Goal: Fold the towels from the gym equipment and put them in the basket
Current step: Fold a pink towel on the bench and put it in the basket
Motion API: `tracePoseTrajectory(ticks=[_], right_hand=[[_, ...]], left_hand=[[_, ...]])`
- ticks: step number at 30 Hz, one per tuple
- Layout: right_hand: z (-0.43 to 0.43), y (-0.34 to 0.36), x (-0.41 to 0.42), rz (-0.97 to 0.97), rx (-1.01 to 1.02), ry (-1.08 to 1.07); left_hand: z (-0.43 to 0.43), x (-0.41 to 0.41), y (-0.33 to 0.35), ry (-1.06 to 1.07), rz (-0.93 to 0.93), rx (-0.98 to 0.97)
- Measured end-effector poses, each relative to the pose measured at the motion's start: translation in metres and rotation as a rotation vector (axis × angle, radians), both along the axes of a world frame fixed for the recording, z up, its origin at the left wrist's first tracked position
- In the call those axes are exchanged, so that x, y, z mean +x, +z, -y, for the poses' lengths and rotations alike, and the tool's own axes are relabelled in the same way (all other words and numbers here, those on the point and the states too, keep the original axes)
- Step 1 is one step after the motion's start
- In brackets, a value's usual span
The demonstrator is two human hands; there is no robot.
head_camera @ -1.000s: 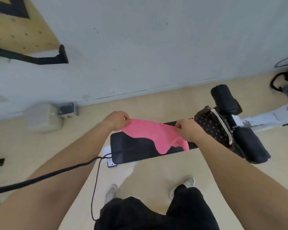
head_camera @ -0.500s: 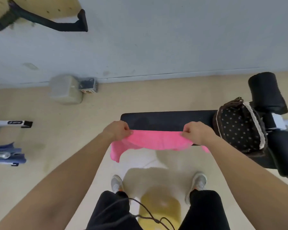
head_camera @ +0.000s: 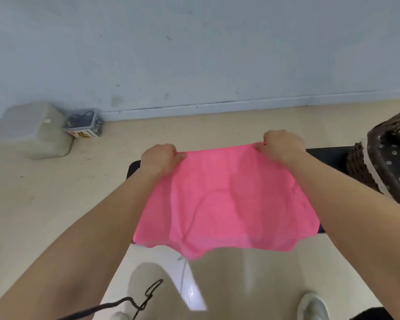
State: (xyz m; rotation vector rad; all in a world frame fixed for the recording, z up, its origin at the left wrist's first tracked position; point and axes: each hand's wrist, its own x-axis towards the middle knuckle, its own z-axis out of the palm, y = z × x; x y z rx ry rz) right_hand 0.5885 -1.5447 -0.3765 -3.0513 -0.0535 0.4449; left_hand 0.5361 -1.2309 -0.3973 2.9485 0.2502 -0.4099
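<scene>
A pink towel [head_camera: 224, 202] hangs spread out in front of me, held by its two top corners. My left hand [head_camera: 159, 159] pinches the top left corner and my right hand [head_camera: 283, 145] pinches the top right corner. The towel covers most of the black padded gym bench [head_camera: 328, 153] behind it. A dark woven basket [head_camera: 388, 162] with a dotted fabric lining stands on the bench at the right edge of the view, partly cut off.
A translucent plastic container [head_camera: 36, 131] and a small box of cables [head_camera: 84, 124] sit on the floor by the pale wall at left. A black cord [head_camera: 134, 301] dangles near my shoes [head_camera: 312, 306]. Beige floor surrounds the bench.
Both hands have lifted and spread the pink towel, which now hangs flat instead of bunched. The view has moved closer to the bench, and the basket has slid to the right edge.
</scene>
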Motion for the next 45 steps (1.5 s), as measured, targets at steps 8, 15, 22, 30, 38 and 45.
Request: tracePoseTrajectory(ticks=[8, 15, 22, 30, 38, 45], right_hand=[[-0.002, -0.035, -0.035, 0.274, 0.088, -0.041], [-0.031, -0.024, -0.146, 0.219, 0.14, 0.174], [-0.105, -0.022, -0.213, 0.148, 0.167, 0.411], [-0.144, -0.043, -0.198, 0.215, 0.191, 0.485], [-0.163, -0.071, -0.146, 0.195, 0.238, 0.444], [-0.183, -0.069, -0.128, 0.104, 0.271, 0.473]], left_hand=[[0.005, -0.036, -0.025, -0.011, 0.4, 0.011], [-0.012, -0.171, -0.025, 0.071, 0.369, -0.12], [-0.034, -0.237, -0.03, 0.083, 0.316, -0.158], [-0.051, -0.165, -0.03, 0.203, 0.433, -0.358], [-0.084, -0.079, -0.049, 0.267, 0.326, -0.374], [-0.082, -0.053, -0.051, 0.298, 0.508, -0.522]])
